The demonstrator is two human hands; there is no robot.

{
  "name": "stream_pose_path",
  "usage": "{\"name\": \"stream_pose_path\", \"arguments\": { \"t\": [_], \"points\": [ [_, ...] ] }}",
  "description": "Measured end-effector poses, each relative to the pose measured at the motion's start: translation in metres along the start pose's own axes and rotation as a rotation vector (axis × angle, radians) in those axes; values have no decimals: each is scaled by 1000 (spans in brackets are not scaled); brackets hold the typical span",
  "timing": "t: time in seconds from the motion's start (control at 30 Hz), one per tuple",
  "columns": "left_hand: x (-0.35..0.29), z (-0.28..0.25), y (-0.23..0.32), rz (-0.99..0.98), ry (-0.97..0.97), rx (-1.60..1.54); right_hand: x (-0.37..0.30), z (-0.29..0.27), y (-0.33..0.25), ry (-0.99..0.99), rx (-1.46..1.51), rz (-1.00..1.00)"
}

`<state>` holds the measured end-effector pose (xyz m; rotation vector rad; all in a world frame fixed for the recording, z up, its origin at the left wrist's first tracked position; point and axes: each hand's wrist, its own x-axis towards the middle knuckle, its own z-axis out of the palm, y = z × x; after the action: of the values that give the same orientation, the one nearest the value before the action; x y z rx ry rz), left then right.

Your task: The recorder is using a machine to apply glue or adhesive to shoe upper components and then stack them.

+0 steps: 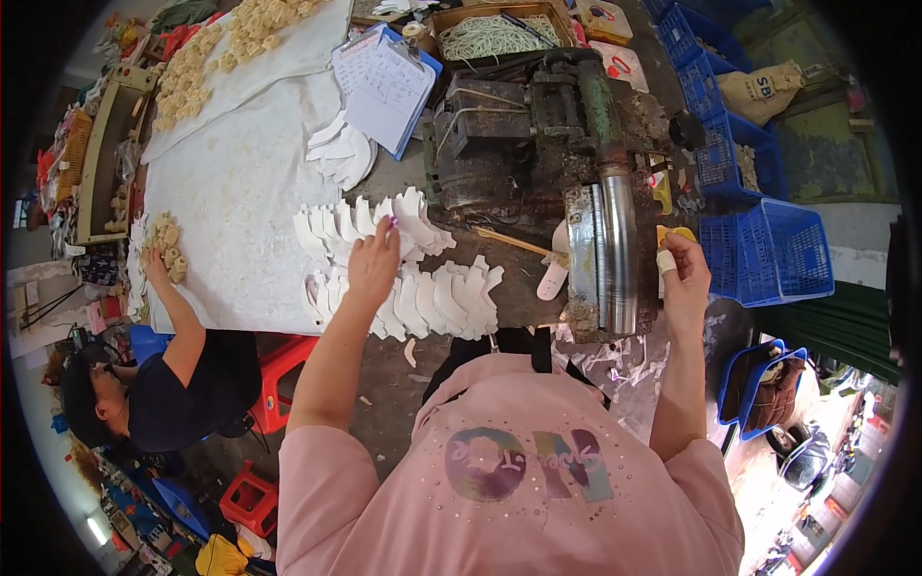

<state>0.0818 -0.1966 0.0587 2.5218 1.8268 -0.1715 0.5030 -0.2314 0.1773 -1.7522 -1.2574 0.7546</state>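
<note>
My left hand (374,261) reaches over two rows of thin, curved white pieces (437,298), its index finger stretched out onto the farther row (341,226). Something small and purple (393,221) shows at that fingertip. At the right of a greasy machine with a shiny metal roller (620,254), my right hand (684,278) is closed, fingers bent around a small yellow piece (678,233) whose kind I cannot make out. A pale wrap (666,261) covers one of its fingers. Left of the roller lie a wooden-handled tool (514,241) and a pinkish-white piece (552,282).
Beyond the rows lie more white pieces (344,156) and a blue clipboard with papers (389,96). A tray of cord (499,36) stands behind the machine. Blue crates (783,252) line the right. At left, another person's hand (155,267) touches cream-coloured rosettes (171,248) on the white-covered table.
</note>
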Motion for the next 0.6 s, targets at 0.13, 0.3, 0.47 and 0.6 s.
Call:
{"name": "stream_pose_path", "arguments": {
  "t": [0.13,0.3,0.47,0.6],
  "points": [
    [-8,1,8,44,-140,-65,2,5,1,16,5,0],
    [-15,-2,6,9,-348,-412,4,5,-4,27,7,7],
    [-17,-37,5,-35,-308,-792,1,1,-12,59,61,7],
    [-11,-105,42,-370,-157,-1751,-18,5,-42,-1,-32,-159]
  ]
}}
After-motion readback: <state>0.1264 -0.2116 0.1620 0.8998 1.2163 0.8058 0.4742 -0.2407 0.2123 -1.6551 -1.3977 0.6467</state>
